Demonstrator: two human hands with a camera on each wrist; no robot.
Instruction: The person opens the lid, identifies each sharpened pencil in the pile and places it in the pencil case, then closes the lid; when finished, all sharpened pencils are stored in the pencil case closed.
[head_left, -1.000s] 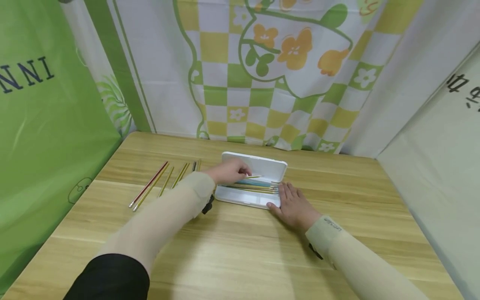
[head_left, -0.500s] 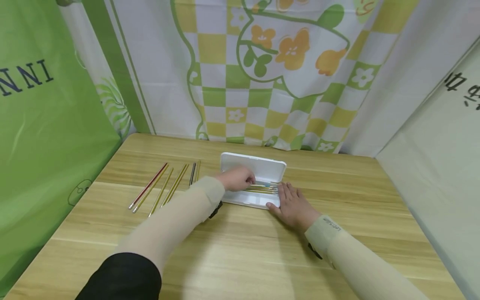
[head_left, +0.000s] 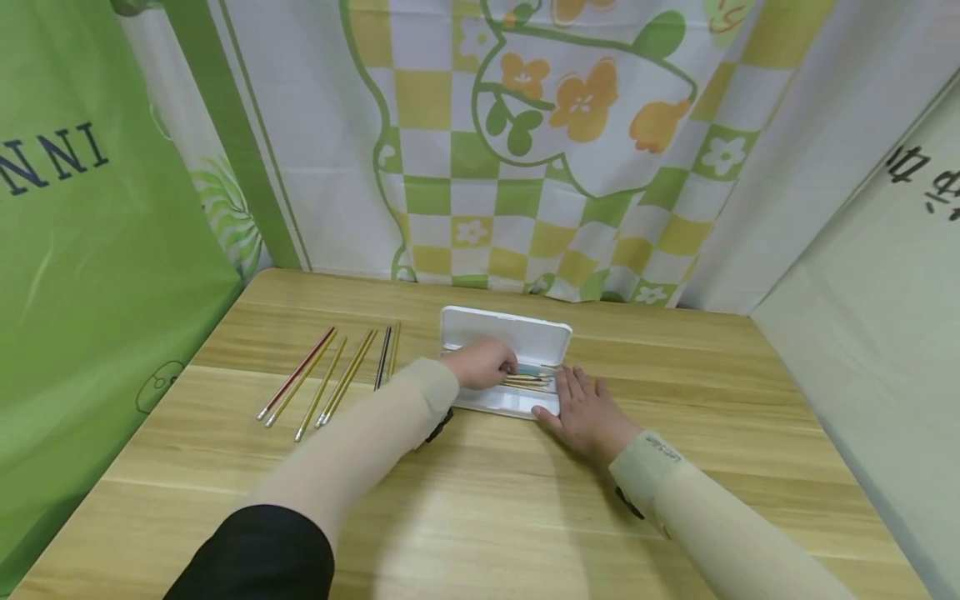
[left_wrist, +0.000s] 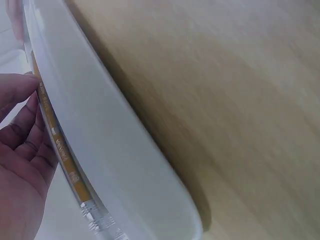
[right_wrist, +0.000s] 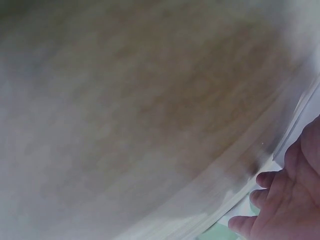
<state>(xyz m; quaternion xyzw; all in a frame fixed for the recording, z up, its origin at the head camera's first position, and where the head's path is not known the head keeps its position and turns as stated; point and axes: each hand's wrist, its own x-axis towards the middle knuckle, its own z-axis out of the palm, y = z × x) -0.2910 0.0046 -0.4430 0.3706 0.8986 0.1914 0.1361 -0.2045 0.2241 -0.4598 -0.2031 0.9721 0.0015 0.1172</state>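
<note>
A white pencil case (head_left: pixel 495 327) lies on the table with its lid raised at the back. Several pencils (head_left: pixel 534 381) rest inside it, mostly yellow. My left hand (head_left: pixel 480 364) reaches into the case. In the left wrist view its thumb and fingers pinch a yellow pencil (left_wrist: pixel 70 162) with a silver eraser band, which lies along the inside of the case wall (left_wrist: pixel 107 130). At the case's right end my right hand (head_left: pixel 592 421) rests with fingers extended, thumb at the front corner. The right wrist view shows the same hand (right_wrist: pixel 295 200) at its lower right.
Left of the case several loose pencils lie on the wooden table (head_left: pixel 480 517), among them a red one (head_left: pixel 297 371), a yellow one (head_left: pixel 321 389) and a dark one (head_left: pixel 383 357). Behind the table hangs a checkered curtain (head_left: pixel 472 196).
My left hand has come down into the case and slid slightly right, with the pencil it held above the others. More of the loose pencils now show. The right hand has stayed put.
</note>
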